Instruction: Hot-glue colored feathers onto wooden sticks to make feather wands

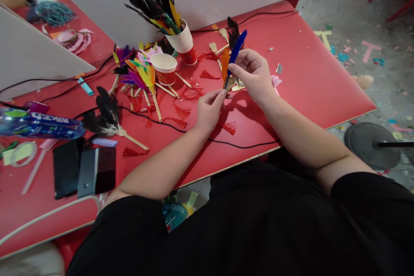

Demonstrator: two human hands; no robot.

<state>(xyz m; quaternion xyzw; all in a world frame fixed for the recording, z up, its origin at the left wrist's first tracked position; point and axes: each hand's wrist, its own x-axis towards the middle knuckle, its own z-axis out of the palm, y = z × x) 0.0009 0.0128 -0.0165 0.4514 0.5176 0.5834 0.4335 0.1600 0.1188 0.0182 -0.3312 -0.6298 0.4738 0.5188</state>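
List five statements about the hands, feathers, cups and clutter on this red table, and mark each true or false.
1. The left hand and right hand together hold a feather bundle showing blue and orange. True.
2. The tilted paper cup by the wall is empty. False: it is packed with black and coloured feathers.
3. The table is green. False: it is red.
4. A black cable lies across the table near the person's forearms. True.
5. The plastic bottle stands upright. False: it lies on its side at the table's left end.
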